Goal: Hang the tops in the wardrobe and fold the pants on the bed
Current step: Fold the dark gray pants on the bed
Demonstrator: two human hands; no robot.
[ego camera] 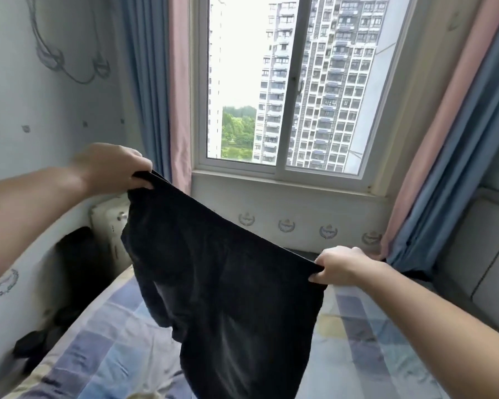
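A pair of black pants [228,283] hangs in the air above the bed [104,347], stretched out by its waistband. My left hand [116,168] grips one end of the waistband, held high at the left. My right hand [343,266] pinches the other end, lower and to the right. The cloth slopes down from left to right, and the legs drop toward the checked sheet. The lower end of the pants runs out of the bottom of the view.
More dark clothing [75,254] lies piled against the left wall beside a white pillow [110,226]. A window [294,87] with blue and pink curtains [162,90] faces me. A grey padded headboard [478,254] stands at the right.
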